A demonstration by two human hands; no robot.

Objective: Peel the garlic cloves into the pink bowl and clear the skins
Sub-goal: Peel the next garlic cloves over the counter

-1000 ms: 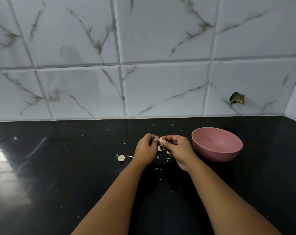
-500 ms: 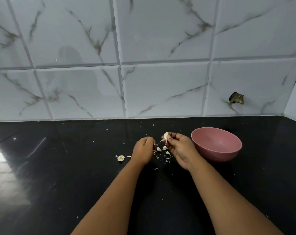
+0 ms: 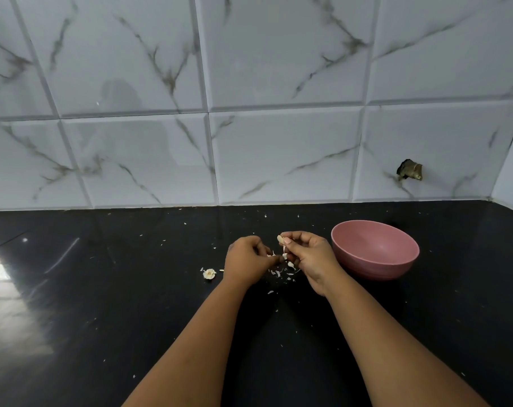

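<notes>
Just left of the pink bowl [image 3: 375, 249], the right hand [image 3: 309, 255] is pinching a light, slippery-looking garlic clove [image 3: 279, 239] by its end while the left hand [image 3: 246, 259] is curling beside it, its grasp unclear.

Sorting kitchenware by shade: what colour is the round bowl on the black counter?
Pink, a plain matte round bowl; clearest in the head view.

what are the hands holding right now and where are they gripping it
The right hand pinches a garlic clove by its lower end. The left hand is curled; whether it holds anything cannot be told.
</notes>
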